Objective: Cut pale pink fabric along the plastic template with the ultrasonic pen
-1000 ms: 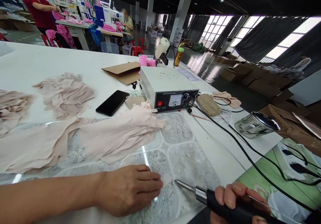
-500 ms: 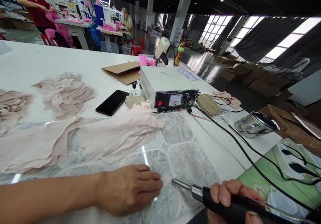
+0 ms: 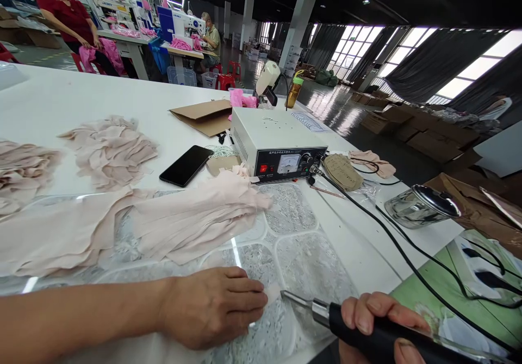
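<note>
My left hand [image 3: 218,307] lies flat, palm down, with its fingers together on a small pale fabric piece [image 3: 272,292]. Most of that piece is hidden under the fingers. In my right hand [image 3: 379,326] is the black handle of an ultrasonic welder handpiece [image 3: 322,311], fingers wrapped around it. The metal tip points left and meets the edge of the fabric, just beyond my left fingertips. Beneath both is a clear mat with a grey stone pattern [image 3: 312,261]. Beyond my left hand, a stack of pale pink fabric pieces [image 3: 199,217] is fanned out.
A welder control box [image 3: 281,130] stands behind the mat, its black cable [image 3: 387,233] running right. Around it lie a phone [image 3: 185,165], cardboard [image 3: 204,115], paper patterns [image 3: 342,171] and a lidded glass jar [image 3: 420,206]. More fabric [image 3: 110,152] is heaped left. Co-workers are in the background.
The view has shifted slightly. Both hands and the handpiece tip keep almost the same place. In the background, the person in red has lowered the pink cloth.
</note>
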Demonstrator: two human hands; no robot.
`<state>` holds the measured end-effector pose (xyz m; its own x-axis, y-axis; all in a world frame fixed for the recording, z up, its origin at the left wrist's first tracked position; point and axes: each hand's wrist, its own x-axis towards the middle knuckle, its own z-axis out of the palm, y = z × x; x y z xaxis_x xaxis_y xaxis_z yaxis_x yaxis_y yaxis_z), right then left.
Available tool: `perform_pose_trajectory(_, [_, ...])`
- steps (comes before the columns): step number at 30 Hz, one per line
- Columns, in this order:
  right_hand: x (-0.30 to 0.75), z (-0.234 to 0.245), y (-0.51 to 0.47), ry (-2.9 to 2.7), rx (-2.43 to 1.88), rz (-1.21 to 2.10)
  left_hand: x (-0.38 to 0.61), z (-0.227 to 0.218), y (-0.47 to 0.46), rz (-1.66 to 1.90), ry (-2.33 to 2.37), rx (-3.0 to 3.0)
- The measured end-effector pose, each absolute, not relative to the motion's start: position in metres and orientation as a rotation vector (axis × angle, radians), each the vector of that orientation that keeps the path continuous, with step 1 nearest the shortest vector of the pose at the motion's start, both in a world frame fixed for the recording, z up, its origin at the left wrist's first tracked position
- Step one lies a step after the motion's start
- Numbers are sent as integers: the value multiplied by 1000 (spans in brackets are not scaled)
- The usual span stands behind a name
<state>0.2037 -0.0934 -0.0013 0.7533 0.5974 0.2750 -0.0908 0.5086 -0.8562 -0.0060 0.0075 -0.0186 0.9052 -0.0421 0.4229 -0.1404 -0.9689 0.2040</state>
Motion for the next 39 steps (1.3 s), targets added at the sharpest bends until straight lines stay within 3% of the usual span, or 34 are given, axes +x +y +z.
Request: perform_pose_trajectory(39, [207,-9,-95,-641,-902,471,-8,-16,9,615,-173,2844])
